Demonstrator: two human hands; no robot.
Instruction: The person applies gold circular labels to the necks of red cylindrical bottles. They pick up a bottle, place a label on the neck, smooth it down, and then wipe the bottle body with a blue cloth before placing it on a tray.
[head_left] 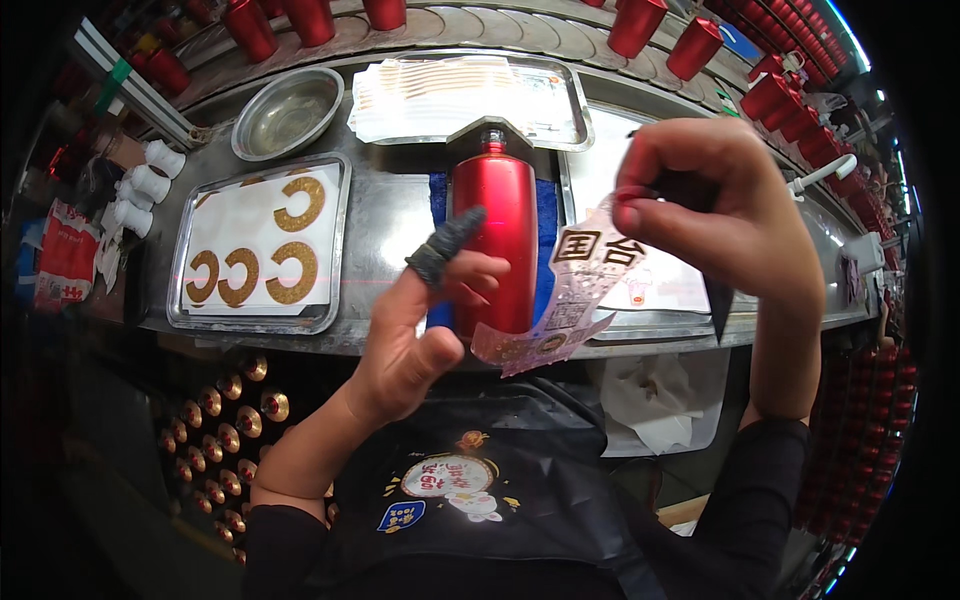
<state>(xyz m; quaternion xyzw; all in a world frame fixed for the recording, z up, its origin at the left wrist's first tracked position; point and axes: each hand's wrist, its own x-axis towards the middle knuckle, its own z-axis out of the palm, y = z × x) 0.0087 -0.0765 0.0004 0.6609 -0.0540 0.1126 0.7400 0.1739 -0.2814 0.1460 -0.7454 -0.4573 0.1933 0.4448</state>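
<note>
Red bottle (512, 225), decal (580, 285) in right hand (733, 180)

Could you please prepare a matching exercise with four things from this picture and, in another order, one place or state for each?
1. Red bottle
2. Printed translucent strip
3. Round metal bowl
4. Gold C-shaped pieces

A. On white sheet in the left-side tray
B. Blue cloth visible along both sides
C. Just beyond the left-side tray
D. Pinched by the right hand

Pairs: 1-B, 2-D, 3-C, 4-A
</note>
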